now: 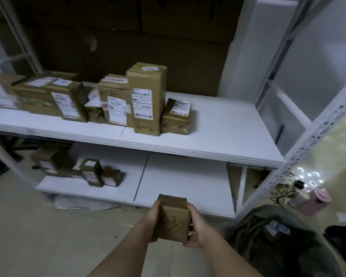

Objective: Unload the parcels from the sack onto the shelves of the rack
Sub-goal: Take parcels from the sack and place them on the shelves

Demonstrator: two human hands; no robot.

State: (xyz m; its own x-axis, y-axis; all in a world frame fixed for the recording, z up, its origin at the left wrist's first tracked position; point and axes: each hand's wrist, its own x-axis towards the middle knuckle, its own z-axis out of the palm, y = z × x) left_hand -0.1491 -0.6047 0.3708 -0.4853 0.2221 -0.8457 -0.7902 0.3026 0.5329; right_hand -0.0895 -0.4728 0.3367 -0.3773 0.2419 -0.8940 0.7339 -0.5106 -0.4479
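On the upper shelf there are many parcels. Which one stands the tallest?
The upright brown parcel second from the right end of the row, marked with handwriting low on its front. Its top rises above every neighbour, including the small parcel beside it.

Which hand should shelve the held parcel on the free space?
Right, probably. Both hands, left and right, grip the parcel, but the bare shelf areas lie to the right of the stacked boxes.
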